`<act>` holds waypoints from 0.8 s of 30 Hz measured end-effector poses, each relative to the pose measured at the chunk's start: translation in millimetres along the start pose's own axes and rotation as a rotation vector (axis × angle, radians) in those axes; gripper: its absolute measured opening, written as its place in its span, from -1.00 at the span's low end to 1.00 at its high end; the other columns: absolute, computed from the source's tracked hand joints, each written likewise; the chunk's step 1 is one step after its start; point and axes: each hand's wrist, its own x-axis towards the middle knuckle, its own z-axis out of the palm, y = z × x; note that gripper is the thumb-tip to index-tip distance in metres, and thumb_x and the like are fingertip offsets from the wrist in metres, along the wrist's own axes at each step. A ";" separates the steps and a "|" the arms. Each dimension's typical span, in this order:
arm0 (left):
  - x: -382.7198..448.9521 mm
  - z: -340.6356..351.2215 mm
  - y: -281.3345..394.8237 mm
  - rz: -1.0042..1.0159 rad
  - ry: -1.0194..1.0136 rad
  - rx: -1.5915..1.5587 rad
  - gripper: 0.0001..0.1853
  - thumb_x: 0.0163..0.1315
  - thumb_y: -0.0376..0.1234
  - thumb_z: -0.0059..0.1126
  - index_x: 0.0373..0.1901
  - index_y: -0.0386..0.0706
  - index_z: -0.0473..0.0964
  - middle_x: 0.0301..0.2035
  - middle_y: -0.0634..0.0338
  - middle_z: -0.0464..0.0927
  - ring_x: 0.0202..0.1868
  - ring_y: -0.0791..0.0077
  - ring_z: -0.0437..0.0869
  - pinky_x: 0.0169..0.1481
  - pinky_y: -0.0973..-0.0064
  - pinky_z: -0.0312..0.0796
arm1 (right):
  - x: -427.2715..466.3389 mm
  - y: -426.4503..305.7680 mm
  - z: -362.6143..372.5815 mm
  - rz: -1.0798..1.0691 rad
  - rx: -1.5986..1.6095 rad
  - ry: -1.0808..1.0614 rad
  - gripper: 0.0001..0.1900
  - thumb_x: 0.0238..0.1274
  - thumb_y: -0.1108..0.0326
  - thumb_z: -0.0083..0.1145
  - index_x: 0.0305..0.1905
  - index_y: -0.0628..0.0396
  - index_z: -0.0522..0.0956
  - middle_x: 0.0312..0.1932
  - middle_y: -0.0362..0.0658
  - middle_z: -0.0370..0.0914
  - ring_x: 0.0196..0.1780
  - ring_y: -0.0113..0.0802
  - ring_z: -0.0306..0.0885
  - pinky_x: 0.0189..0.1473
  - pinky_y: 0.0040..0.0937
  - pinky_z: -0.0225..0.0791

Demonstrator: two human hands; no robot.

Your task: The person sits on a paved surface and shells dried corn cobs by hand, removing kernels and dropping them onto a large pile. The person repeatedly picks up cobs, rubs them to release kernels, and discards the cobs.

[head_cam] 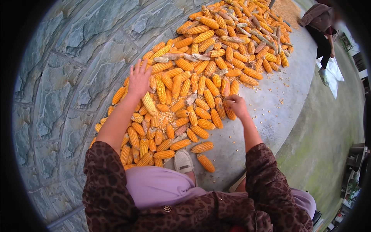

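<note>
Orange ears of corn (176,85) lie in a long heap over the concrete floor, with loose kernels (165,117) and bare or pale cobs (262,39) among them. My left hand (140,76) rests over the ears on the heap's wall side, fingers spread; whether its palm grips an ear is hidden. Just below it a paler yellow ear (149,103) lies on top of others. At the heap's right edge, my right hand (236,105) has its fingers curled down at the upper end of an ear (229,112); the fingertips' hold on it is unclear.
A stone-faced wall (87,58) runs along the left of the heap. My shoe (183,161) is close to the lowest ears. Scattered kernels dot the concrete (269,98) at right. Another person (323,32) stands at upper right by a white sheet (333,72).
</note>
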 end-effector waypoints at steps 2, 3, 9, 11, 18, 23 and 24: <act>4.0 -2.0 6.3 -0.059 0.031 -0.061 -0.44 0.20 -0.34 0.13 0.30 -0.03 0.38 0.47 0.08 0.02 0.53 0.06 -0.09 0.55 -0.01 -0.11 | -7.9 -4.8 22.1 -0.141 -0.191 0.069 -0.73 0.09 0.29 0.21 -0.10 0.14 0.60 -0.18 0.06 0.66 -0.09 -0.06 0.64 -0.04 -0.17 0.47; 2.5 -6.3 18.2 -0.047 0.011 -0.089 -0.44 0.17 -0.38 0.13 0.28 -0.04 0.39 0.46 0.05 0.05 0.52 0.03 -0.05 0.55 0.01 -0.10 | -14.8 -16.3 33.1 -0.151 -0.346 0.056 -0.71 0.09 0.29 0.20 -0.08 0.13 0.57 -0.14 0.07 0.64 -0.08 -0.01 0.63 -0.03 -0.15 0.47; -20.0 -13.8 99.8 0.289 -0.135 -0.260 -0.53 0.23 -0.36 0.06 0.22 -0.08 0.44 0.45 0.00 0.03 0.53 0.02 -0.09 0.59 0.05 -0.19 | -11.5 -40.1 52.7 -0.072 -0.699 0.019 -0.52 0.01 0.17 0.28 0.09 0.03 0.55 -0.09 0.09 0.63 0.05 0.04 0.58 0.08 -0.11 0.45; -27.2 -18.1 116.6 0.344 -0.198 -0.407 -0.56 0.27 -0.35 0.04 0.22 -0.08 0.43 0.44 -0.02 0.06 0.52 0.04 -0.06 0.59 0.07 -0.17 | -4.1 -34.8 39.3 -0.018 -0.236 -0.040 -0.69 0.13 0.28 0.26 -0.05 0.17 0.60 -0.43 -0.10 0.58 -0.31 -0.23 0.58 -0.29 -0.34 0.42; -30.4 -8.7 129.7 0.223 -0.698 -1.295 -0.57 0.36 -0.37 0.00 0.26 -0.18 0.34 0.23 0.04 0.41 0.27 0.17 0.43 0.40 0.22 0.28 | -14.9 -66.3 26.0 0.155 1.228 -0.537 -0.60 0.32 0.39 0.08 0.22 0.28 0.43 -0.32 -0.35 0.45 -0.50 -0.61 0.21 -0.44 -0.61 0.19; -23.0 -46.0 149.6 0.127 -0.979 -1.776 -0.54 0.38 -0.39 -0.07 0.31 -0.25 0.27 0.08 0.07 0.53 0.00 0.42 0.62 0.14 0.41 0.46 | -29.0 -95.1 31.0 0.066 1.246 -0.601 -0.46 0.16 0.34 0.07 0.25 0.30 0.40 -0.02 -0.18 0.55 -0.47 -0.58 0.26 -0.37 -0.61 0.28; -23.2 -51.0 151.5 0.107 -1.000 -1.800 -0.55 0.40 -0.39 -0.09 0.32 -0.23 0.27 0.04 0.09 0.55 0.00 0.41 0.64 0.05 0.43 0.50 | -27.6 -95.1 30.8 0.047 1.260 -0.632 -0.45 0.14 0.33 0.05 0.25 0.30 0.40 0.00 -0.17 0.55 -0.46 -0.58 0.28 -0.36 -0.61 0.28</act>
